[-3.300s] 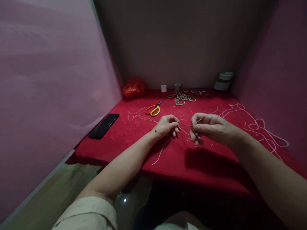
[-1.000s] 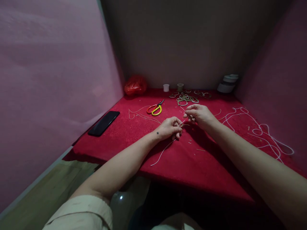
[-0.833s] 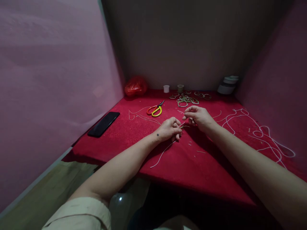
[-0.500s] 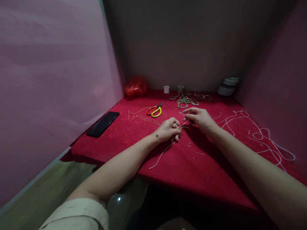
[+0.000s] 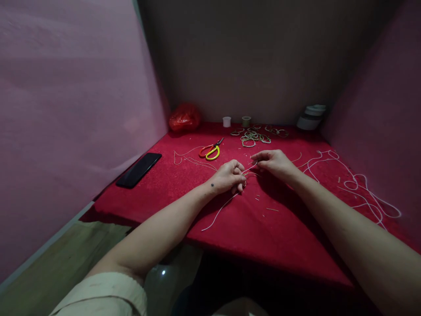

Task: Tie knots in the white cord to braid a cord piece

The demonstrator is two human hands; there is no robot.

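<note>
I have both hands low over the middle of the red cloth table (image 5: 283,237), close together with a thin pale cord (image 5: 219,211) running between them. My left hand (image 5: 227,176) is curled shut, thumb and fingertips pinching the cord, and its loose tail trails from under the hand toward the near edge of the table. My right hand (image 5: 274,161) sits just beyond and to the right, fingers drawn together on the other end of the same cord, which slants up from the left hand to it; the exact pinch there is too small for me to make out. Orange and yellow scissors (image 5: 209,150) lie farther back to the left, and a black phone (image 5: 138,170) rests near the table's left edge. A heap of beaded loops (image 5: 254,137) lies toward the back, with two small cups (image 5: 235,121) behind it and a red bag (image 5: 184,117) in the back left corner. A long white cord (image 5: 357,188) sprawls over the right side.
</note>
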